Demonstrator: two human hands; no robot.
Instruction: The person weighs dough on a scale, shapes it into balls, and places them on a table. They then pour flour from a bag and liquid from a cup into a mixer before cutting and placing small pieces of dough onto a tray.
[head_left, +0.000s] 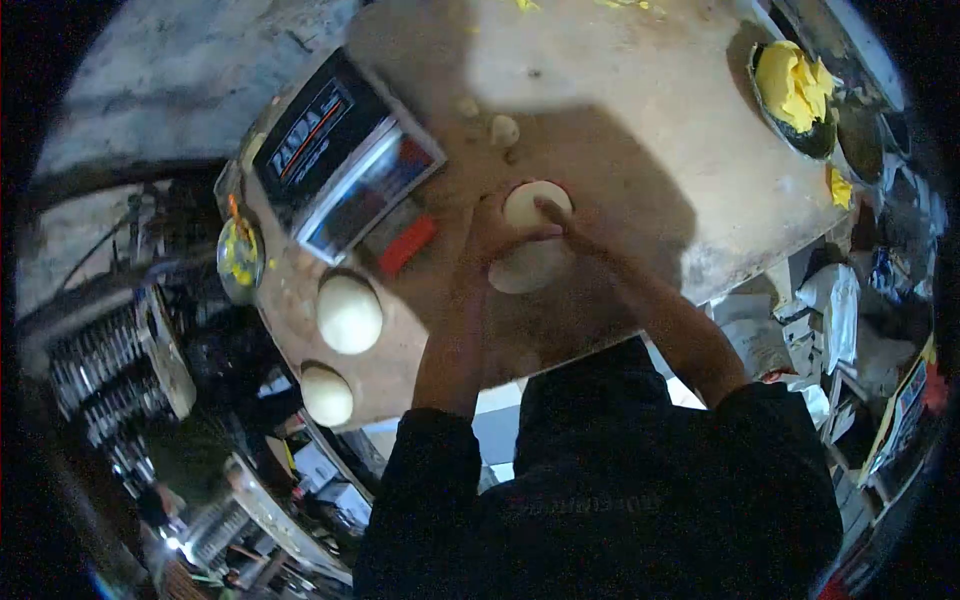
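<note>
A pale round piece of dough (pixel 531 203) lies on the wooden table (pixel 610 60) between my two hands. My left hand (pixel 488 228) curves around its left side, with the thumb reaching across the near edge. From the right, my right hand (pixel 578 222) cups the same piece, its thumb lying over the top. Another pale dough piece (pixel 527 268) sits just under my wrists, closer to my body. To the left rest a large smooth dough ball (pixel 349 314) and a smaller one (pixel 327 395) near the table's edge. My shadow darkens the working area.
A black scale (pixel 318 140) stands at the left, beside a red block-like item (pixel 408 245). Small dough scraps (pixel 505 130) lie beyond my hands. At far right is a bowl (pixel 822 145) of yellow, butter-like chunks; a dish (pixel 240 262) with yellow bits sits left.
</note>
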